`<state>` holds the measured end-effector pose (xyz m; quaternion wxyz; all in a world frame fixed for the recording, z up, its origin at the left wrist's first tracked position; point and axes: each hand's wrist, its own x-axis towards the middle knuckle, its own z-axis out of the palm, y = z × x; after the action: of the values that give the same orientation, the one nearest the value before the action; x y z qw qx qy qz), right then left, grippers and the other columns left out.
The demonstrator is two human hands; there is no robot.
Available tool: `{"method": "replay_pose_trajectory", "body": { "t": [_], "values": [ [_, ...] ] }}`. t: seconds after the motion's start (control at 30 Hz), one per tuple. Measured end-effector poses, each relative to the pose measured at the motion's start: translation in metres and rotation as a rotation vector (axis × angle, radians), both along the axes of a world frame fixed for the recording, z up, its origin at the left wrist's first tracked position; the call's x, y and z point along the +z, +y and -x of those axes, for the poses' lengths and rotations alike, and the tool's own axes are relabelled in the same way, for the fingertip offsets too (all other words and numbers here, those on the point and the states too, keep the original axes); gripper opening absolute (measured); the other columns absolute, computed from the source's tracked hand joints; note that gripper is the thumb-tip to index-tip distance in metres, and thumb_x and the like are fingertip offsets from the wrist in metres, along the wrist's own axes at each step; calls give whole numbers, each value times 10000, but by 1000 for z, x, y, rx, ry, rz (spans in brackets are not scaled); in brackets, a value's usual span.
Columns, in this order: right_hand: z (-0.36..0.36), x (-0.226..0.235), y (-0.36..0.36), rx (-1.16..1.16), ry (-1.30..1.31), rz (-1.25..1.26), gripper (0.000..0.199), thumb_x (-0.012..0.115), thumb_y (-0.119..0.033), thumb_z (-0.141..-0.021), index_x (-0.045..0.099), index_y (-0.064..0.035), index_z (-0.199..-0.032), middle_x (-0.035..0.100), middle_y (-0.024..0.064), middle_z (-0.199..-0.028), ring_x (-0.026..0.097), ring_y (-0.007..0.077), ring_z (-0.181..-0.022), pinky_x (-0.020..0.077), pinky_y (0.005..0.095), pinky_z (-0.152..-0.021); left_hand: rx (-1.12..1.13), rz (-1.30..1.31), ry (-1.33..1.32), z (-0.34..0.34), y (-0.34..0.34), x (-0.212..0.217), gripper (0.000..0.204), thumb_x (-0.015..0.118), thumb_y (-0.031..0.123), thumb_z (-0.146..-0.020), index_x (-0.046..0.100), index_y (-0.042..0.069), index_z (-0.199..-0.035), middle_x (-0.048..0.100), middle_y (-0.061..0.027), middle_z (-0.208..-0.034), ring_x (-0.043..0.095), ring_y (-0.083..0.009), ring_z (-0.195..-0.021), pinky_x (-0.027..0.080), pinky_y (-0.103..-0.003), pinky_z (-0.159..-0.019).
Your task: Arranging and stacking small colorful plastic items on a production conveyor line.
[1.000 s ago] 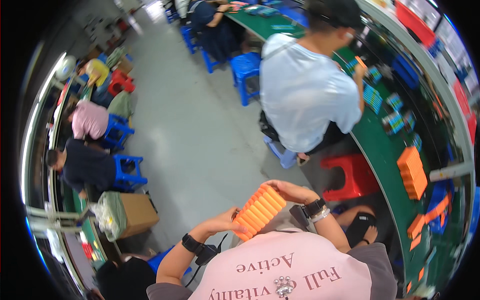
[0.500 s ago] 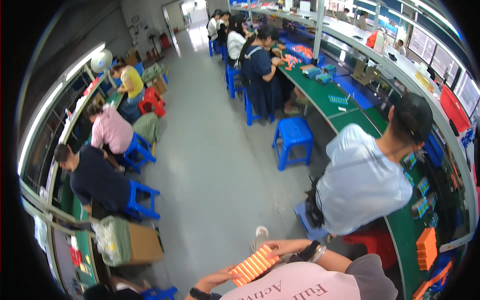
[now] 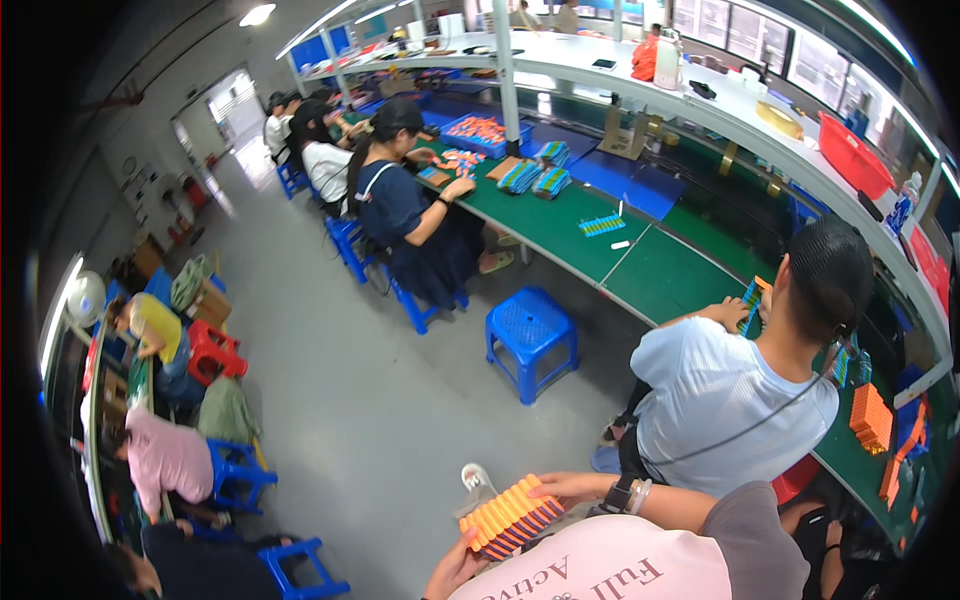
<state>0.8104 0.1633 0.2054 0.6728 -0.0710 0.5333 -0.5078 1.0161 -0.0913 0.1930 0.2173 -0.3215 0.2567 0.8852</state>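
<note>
Low in the view, in front of my pink shirt, I hold an orange ridged block (image 3: 512, 517) that looks like a row of tubes side by side, with dark stripes along its lower side. My left hand (image 3: 458, 565) is closed on its left end. On the right end, the fingers of my right hand (image 3: 568, 487) are wrapped, with a dark watch on that wrist. The block is held tilted, its right end farther from me. A similar orange block (image 3: 871, 418) stands on the green workbench (image 3: 690, 268) to the right.
Close on my right, a person in a light blue shirt (image 3: 735, 400) works with a blue-green strip. A blue stool (image 3: 531, 335) stands ahead in the aisle. Several people sit along the benches on both sides. Orange strips (image 3: 905, 455) lie beside the standing block.
My view has swung to the right, so the right bench fills more of it. The orange block stays in both hands, now showing its striped side.
</note>
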Motion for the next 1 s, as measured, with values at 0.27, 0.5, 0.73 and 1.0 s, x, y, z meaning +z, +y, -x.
{"method": "replay_pose_trajectory", "body": {
  "t": [0.27,0.5,0.73,1.0],
  "values": [
    [182,-3,-54,-555,190,-96,782,677,-557,-871,408,-121,-1463,609,95,-1245,637,159,-1030,556,342,-803,-527,156,184,334,-118,-1,639,636,348,-966,382,44,-1467,501,-115,-1432,511,-217,-1291,439,-435,-1072],
    [253,1,-26,-1121,-33,20,636,640,-444,-937,424,-136,-1450,613,52,-1251,680,105,-934,580,269,-749,-1039,334,107,564,-67,42,702,687,389,-934,330,165,-1496,496,-70,-1397,539,-198,-1234,448,-481,-1045],
    [369,-26,43,-1221,-87,35,681,626,-501,-925,382,-188,-1478,576,37,-1305,644,180,-1071,568,398,-860,-1201,262,44,726,24,36,629,646,416,-959,336,263,-1485,473,17,-1411,488,-181,-1262,446,-461,-1011],
    [482,-17,84,-1459,-72,29,558,622,-406,-955,445,-162,-1425,549,37,-1324,582,192,-1172,531,447,-943,-1347,225,179,885,87,18,505,689,322,-944,424,191,-1353,586,-8,-1216,609,-109,-1054,480,-348,-934]
  ]
}}
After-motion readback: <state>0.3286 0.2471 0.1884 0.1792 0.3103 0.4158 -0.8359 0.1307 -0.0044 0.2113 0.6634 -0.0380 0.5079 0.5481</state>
